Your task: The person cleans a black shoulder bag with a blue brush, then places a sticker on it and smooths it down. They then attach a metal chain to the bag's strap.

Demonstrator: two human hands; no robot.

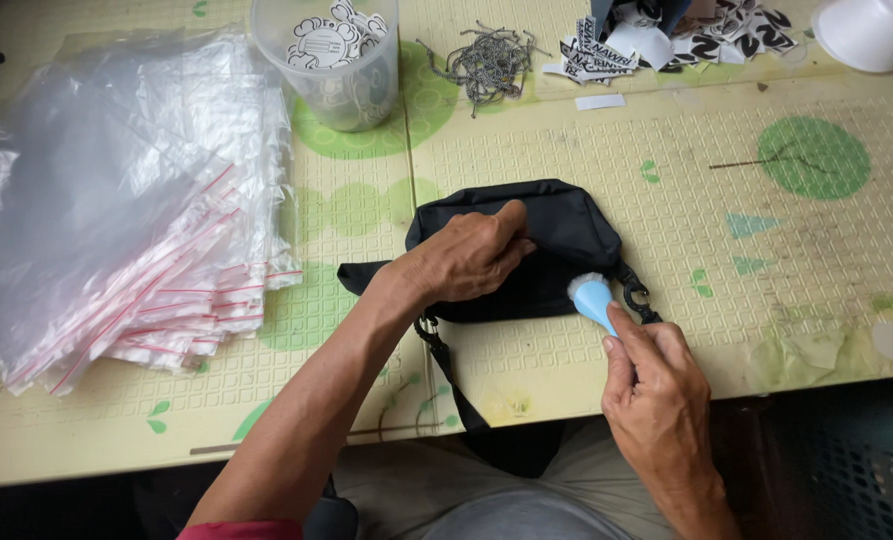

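A pale yellow table [787, 260] with an embossed grid and green circle and leaf prints carries everything. A small black pouch bag [557, 225] lies near its middle, its strap running off the near edge. Left of the bag sits a thick stack of clear zip bags with red seal lines [117, 200]. Beyond the bag stand a clear plastic tub of printed stickers [332, 60], a heap of grey cords [487, 65] and scattered black-and-white labels [687, 35]. A white container [872, 30] sits far right of the labels.
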